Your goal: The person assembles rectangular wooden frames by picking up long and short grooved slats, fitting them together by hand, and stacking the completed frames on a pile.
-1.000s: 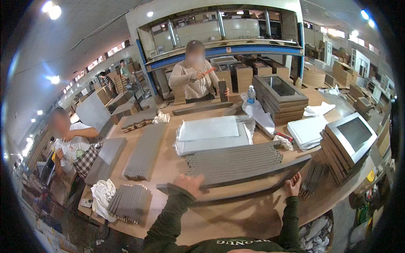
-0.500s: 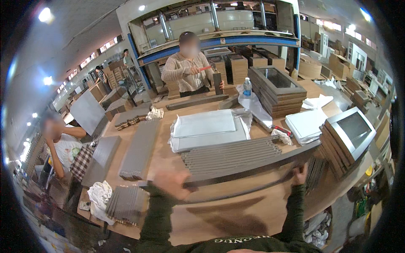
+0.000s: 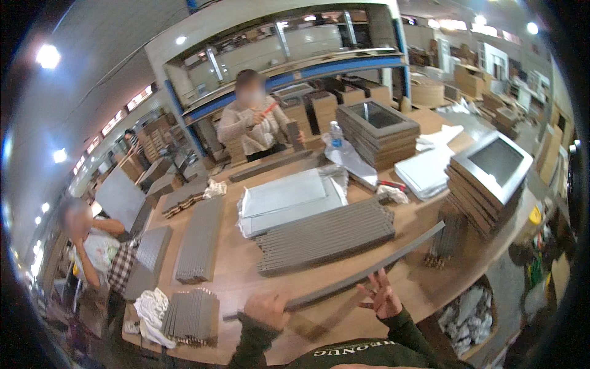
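Note:
A long, narrow grey strip (image 3: 409, 247) slants across the front of the table, its right end higher up in the view. My left hand (image 3: 268, 309) is closed around it near its left end, with a short tip poking out beyond the hand. My right hand (image 3: 380, 295) is under the strip's middle, palm up and fingers spread; the fingertips come close to the strip, and I cannot tell whether they touch it. Just beyond lies a wide stack of similar grey strips (image 3: 326, 237). A bundle of short dark strips (image 3: 447, 240) lies to the right.
White sheets (image 3: 286, 200) lie behind the stack, framed panels (image 3: 491, 163) to the right. Grey strips (image 3: 200, 240) and a white cloth (image 3: 152, 313) are at left. A co-worker (image 3: 255, 117) holds a red-handled tool across the table; another person (image 3: 98, 240) sits at left.
My view has turned, so the scene sits further left and tilted. The right hand has opened and moved left toward my body. The strip in the left hand now slants more steeply.

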### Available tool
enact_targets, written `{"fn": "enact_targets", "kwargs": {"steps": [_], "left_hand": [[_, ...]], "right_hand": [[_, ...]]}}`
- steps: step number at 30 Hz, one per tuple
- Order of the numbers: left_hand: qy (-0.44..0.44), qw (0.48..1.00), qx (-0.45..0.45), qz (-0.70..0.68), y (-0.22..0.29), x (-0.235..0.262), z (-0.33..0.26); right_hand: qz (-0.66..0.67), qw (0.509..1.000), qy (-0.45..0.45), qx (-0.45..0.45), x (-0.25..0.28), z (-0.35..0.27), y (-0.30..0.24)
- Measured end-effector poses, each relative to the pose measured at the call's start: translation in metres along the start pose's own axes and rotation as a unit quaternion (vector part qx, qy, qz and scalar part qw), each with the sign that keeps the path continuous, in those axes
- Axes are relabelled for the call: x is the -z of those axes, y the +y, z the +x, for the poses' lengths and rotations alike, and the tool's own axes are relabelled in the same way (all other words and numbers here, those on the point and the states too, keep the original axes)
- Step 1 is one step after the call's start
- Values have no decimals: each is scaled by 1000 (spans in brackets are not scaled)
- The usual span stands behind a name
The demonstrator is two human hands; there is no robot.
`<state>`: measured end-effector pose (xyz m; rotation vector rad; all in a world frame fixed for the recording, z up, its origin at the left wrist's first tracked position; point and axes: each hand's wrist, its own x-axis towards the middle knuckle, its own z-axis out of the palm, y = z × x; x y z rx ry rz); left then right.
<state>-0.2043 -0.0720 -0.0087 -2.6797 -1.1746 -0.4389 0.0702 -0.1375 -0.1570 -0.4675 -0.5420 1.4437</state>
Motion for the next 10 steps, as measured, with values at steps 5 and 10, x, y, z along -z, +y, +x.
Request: {"fn": "enact_targets", "kwargs": {"steps": [5, 10], "left_hand": [[-126, 942, -6, -310, 22, 8, -67], [-139, 886, 243, -370, -42, -62, -155]], "right_hand": [[-20, 991, 126, -36, -15, -37, 3], [-18, 991, 121, 44, -10, -52, 10]]}}
